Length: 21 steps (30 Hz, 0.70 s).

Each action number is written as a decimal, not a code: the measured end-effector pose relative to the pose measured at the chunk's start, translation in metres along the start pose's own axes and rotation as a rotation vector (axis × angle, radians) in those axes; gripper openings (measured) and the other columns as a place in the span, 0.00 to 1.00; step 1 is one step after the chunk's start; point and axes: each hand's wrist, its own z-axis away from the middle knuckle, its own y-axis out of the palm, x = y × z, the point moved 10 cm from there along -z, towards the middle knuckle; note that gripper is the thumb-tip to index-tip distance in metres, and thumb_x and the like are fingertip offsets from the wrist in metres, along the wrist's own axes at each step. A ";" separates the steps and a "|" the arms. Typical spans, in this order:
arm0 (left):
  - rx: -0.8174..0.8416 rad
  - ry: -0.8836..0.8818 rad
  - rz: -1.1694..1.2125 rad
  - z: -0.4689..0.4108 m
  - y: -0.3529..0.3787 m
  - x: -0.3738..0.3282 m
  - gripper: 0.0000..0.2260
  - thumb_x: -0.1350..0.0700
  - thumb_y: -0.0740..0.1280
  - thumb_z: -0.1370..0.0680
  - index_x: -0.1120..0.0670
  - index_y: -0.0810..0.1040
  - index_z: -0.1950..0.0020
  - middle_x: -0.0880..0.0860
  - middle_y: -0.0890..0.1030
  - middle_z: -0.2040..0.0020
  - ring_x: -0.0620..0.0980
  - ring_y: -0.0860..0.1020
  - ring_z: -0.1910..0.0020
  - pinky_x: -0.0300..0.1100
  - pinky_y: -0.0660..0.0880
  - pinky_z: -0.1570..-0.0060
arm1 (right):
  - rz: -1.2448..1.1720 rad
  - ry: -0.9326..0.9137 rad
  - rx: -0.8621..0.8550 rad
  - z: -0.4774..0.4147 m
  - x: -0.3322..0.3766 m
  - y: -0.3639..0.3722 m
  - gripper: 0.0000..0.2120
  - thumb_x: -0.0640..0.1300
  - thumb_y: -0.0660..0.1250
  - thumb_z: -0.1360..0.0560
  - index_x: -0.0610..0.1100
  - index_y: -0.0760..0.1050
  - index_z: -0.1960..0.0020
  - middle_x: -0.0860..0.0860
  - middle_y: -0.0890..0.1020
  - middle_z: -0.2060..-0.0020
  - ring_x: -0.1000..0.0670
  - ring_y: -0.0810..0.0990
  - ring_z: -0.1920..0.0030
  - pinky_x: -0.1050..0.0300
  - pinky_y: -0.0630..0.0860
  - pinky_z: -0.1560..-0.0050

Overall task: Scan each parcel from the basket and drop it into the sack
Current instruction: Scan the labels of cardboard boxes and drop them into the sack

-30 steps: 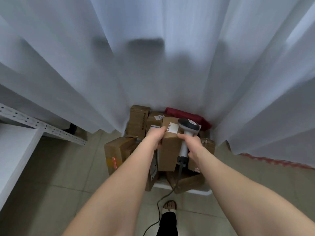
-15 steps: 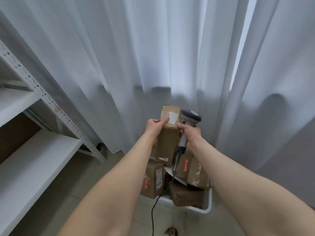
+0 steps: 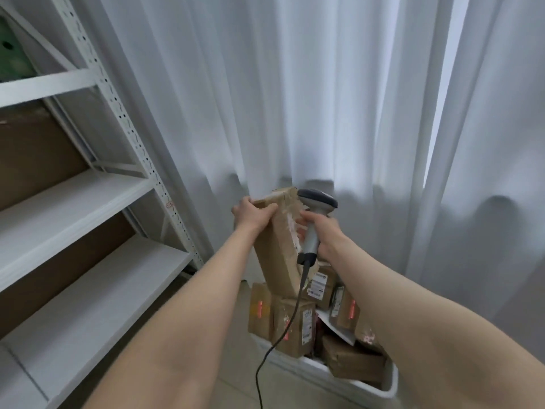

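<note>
left hand (image 3: 250, 215): grips parcel (image 3: 278, 249) | right hand (image 3: 324, 234): grips scanner (image 3: 317, 202) (corded)

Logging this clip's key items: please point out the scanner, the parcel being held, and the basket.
scanner (image 3: 317, 199): head view, on its grey head.
held parcel (image 3: 277, 255): head view, on its brown side face.
basket (image 3: 318, 373): head view, on its white front wall.

A long brown taped parcel (image 3: 280, 249) tilts between the 2 hands, its top gripped by the left hand (image 3: 250, 215). The grey scanner (image 3: 317, 202), in the right hand (image 3: 326, 234), touches it. The white basket (image 3: 383, 389) of boxes (image 3: 292, 329) sits below.
</note>
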 end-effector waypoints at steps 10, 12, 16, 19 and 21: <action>-0.220 -0.104 0.490 -0.013 -0.180 0.063 0.38 0.36 0.62 0.39 0.55 0.70 0.35 0.57 0.77 0.41 0.57 0.76 0.45 0.53 0.73 0.44 | 0.118 0.156 0.041 0.020 -0.054 0.080 0.30 0.50 0.76 0.30 0.42 0.71 0.33 0.43 0.77 0.43 0.42 0.76 0.42 0.41 0.73 0.37; -0.267 -0.111 0.567 -0.015 -0.208 0.079 0.30 0.38 0.61 0.35 0.55 0.73 0.41 0.57 0.78 0.47 0.55 0.77 0.49 0.49 0.74 0.50 | 0.107 0.221 0.118 0.035 -0.070 0.108 0.28 0.53 0.76 0.30 0.42 0.73 0.36 0.42 0.79 0.46 0.40 0.79 0.45 0.41 0.76 0.41; -0.374 -0.159 0.698 -0.015 -0.259 0.115 0.13 0.44 0.60 0.26 0.53 0.74 0.54 0.53 0.76 0.56 0.50 0.74 0.60 0.42 0.70 0.61 | 0.055 0.264 0.256 0.052 -0.089 0.155 0.17 0.52 0.72 0.25 0.43 0.74 0.43 0.42 0.79 0.55 0.40 0.80 0.56 0.40 0.78 0.51; -0.349 -0.229 0.845 -0.014 -0.279 0.142 0.11 0.44 0.61 0.27 0.51 0.74 0.57 0.53 0.78 0.55 0.52 0.76 0.56 0.44 0.73 0.55 | 0.041 0.279 0.306 0.061 -0.098 0.183 0.18 0.53 0.72 0.26 0.43 0.74 0.43 0.41 0.82 0.55 0.39 0.82 0.53 0.39 0.77 0.43; -0.328 -0.271 0.889 -0.011 -0.287 0.154 0.11 0.44 0.61 0.26 0.51 0.74 0.55 0.54 0.79 0.55 0.52 0.77 0.57 0.43 0.74 0.56 | 0.054 0.305 0.331 0.065 -0.103 0.198 0.16 0.51 0.72 0.26 0.41 0.76 0.44 0.42 0.83 0.57 0.42 0.81 0.53 0.44 0.77 0.42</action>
